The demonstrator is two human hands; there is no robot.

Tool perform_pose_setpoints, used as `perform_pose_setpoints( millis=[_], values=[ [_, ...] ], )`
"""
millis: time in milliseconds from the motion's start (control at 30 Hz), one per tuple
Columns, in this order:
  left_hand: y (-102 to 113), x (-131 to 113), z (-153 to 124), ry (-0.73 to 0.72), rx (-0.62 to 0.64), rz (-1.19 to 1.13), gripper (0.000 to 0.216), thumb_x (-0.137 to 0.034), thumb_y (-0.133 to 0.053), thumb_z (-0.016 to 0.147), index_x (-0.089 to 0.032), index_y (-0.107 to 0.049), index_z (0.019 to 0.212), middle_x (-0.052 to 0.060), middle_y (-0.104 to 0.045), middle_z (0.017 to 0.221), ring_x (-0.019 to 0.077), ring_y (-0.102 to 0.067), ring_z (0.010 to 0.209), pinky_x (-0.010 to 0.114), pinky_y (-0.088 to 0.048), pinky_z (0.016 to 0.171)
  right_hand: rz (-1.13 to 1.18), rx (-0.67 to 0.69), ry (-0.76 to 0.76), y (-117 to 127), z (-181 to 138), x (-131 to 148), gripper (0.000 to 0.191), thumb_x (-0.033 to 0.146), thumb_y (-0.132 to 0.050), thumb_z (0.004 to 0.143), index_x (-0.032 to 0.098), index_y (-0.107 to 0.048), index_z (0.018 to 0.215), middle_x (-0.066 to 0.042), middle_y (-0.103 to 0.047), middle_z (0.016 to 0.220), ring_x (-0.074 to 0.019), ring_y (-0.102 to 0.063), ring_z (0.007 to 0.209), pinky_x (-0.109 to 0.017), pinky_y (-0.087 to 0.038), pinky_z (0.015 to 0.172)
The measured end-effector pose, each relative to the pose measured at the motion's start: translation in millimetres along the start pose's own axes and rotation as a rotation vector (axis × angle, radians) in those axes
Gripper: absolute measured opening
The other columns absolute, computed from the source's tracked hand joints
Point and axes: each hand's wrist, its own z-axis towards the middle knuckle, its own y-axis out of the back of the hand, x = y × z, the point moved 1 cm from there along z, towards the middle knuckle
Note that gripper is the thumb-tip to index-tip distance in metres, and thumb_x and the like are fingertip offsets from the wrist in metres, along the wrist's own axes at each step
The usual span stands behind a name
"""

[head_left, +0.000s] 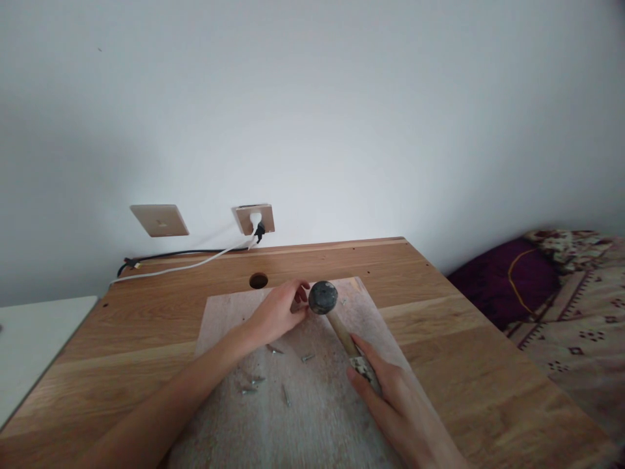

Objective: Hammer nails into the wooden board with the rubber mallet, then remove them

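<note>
My right hand (385,391) is wrapped around the handle of a mallet with a round black head (323,298) and a wooden shaft. The head is raised toward the far part of a pale wooden board (332,404). Just left of it, my left hand (283,306) has its thumb and fingers curled together in a pinch. Whatever sits between those fingertips is hidden or too small to name. Several small metal screws or nails lie loose on the board, among them one (286,395) near the middle and another (307,357) closer to the mallet.
Beneath the board is a wooden tabletop (454,352) with a round cable hole (258,281). White and black cables run from a wall socket (254,219) along the back left. A white surface (43,339) stands at left, patterned cloth (586,326) and a purple cushion (498,280) at right.
</note>
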Motion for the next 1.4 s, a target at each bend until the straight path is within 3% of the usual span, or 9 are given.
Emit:
perform_pose_setpoints(
  millis=[100, 300, 433, 533, 767, 933, 1167, 1267, 1400],
  values=[
    [13.1, -11.5, -19.6, -0.133, 0.021, 0.188, 0.018, -0.007, -0.067, 0.082, -0.019, -0.061, 0.094, 0.003, -0.068, 0.094, 0.0193, -0.066, 0.086, 0.030, -0.050, 0.076, 0.002, 0.009, 0.001, -0.7, -1.1, -0.6, 0.062, 0.054, -0.045, 0.105, 0.020, -0.050, 0.158, -0.012, -0.063, 0.151, -0.0304, -0.058, 0.140, -0.041, -0.051, 0.112],
    [15.5, -40.4, -55.7, -0.674, 0.278, 0.632, 0.009, -0.015, -0.071, 0.094, -0.021, -0.065, 0.091, 0.001, -0.069, 0.095, 0.0196, -0.065, 0.095, 0.033, -0.048, 0.084, 0.060, -0.054, -0.012, 0.4, -2.2, -9.9, 0.062, 0.055, -0.054, 0.101, 0.022, -0.057, 0.153, -0.011, -0.068, 0.145, -0.0324, -0.059, 0.139, -0.047, -0.048, 0.116],
    [4.0, -50.4, -57.9, -0.846, 0.218, 0.767, 0.018, -0.019, -0.072, 0.095, -0.021, -0.066, 0.079, 0.000, -0.068, 0.086, 0.0177, -0.063, 0.086, 0.033, -0.046, 0.076, 0.109, -0.140, -0.045, 1.8, -4.0, -9.3, 0.060, 0.057, -0.058, 0.097, 0.023, -0.064, 0.146, -0.009, -0.081, 0.113, -0.0334, -0.072, 0.117, -0.043, -0.061, 0.094],
    [1.0, -54.8, -55.7, -0.910, 0.194, 0.795, 0.021, -0.021, -0.071, 0.096, -0.021, -0.066, 0.076, 0.000, -0.068, 0.082, 0.0176, -0.062, 0.085, 0.033, -0.047, 0.077, 0.145, -0.164, -0.058, 4.6, -6.7, -4.0, 0.061, 0.058, -0.057, 0.097, 0.021, -0.066, 0.144, -0.007, -0.080, 0.086, -0.0319, -0.077, 0.098, -0.038, -0.063, 0.076],
    [13.1, -53.4, -50.5, -0.787, 0.267, 0.744, 0.014, -0.013, -0.066, 0.097, -0.021, -0.065, 0.085, 0.000, -0.069, 0.080, 0.0178, -0.065, 0.081, 0.034, -0.047, 0.078, 0.171, -0.137, -0.130, 11.6, -10.7, -1.1, 0.067, 0.061, -0.053, 0.098, 0.019, -0.059, 0.150, -0.001, -0.069, 0.064, -0.0260, -0.073, 0.068, -0.032, -0.058, 0.059],
    [4.3, -60.0, -58.3, -0.846, 0.272, 0.715, 0.014, -0.015, -0.066, 0.097, -0.021, -0.067, 0.085, 0.001, -0.073, 0.086, 0.0178, -0.065, 0.082, 0.033, -0.050, 0.072, 0.198, -0.064, -0.180, 12.7, -10.7, -3.4, 0.072, 0.063, -0.049, 0.099, 0.018, -0.052, 0.156, 0.003, -0.059, 0.053, -0.0202, -0.059, 0.044, -0.029, -0.048, 0.045],
    [-2.5, -57.6, -57.3, -0.847, 0.250, 0.697, 0.016, -0.013, -0.066, 0.096, -0.021, -0.067, 0.082, 0.002, -0.071, 0.078, 0.0187, -0.066, 0.075, 0.033, -0.050, 0.070, 0.194, -0.121, -0.157, 11.7, -11.6, -0.5, 0.075, 0.067, -0.051, 0.096, 0.015, -0.057, 0.151, -0.002, -0.068, 0.068, -0.0228, -0.066, 0.058, -0.033, -0.056, 0.059],
    [12.4, -38.9, -38.8, -0.673, 0.188, 0.505, 0.011, -0.011, -0.064, 0.097, -0.021, -0.069, 0.094, 0.003, -0.074, 0.091, 0.0201, -0.069, 0.088, 0.034, -0.052, 0.082, 0.210, -0.131, -0.192, 11.1, -13.4, 0.4, 0.076, 0.066, -0.050, 0.097, 0.014, -0.054, 0.152, 0.000, -0.063, 0.064, -0.0201, -0.060, 0.051, -0.031, -0.050, 0.051],
    [25.1, -1.8, -14.0, -0.240, 0.005, 0.096, 0.014, -0.010, -0.065, 0.094, -0.021, -0.072, 0.098, 0.002, -0.077, 0.096, 0.0182, -0.071, 0.089, 0.031, -0.054, 0.084, 0.231, -0.129, -0.204, 11.3, -14.7, 3.0, 0.075, 0.066, -0.049, 0.098, 0.014, -0.054, 0.152, 0.003, -0.058, 0.061, -0.0172, -0.053, 0.046, -0.028, -0.043, 0.045]
  ],
)
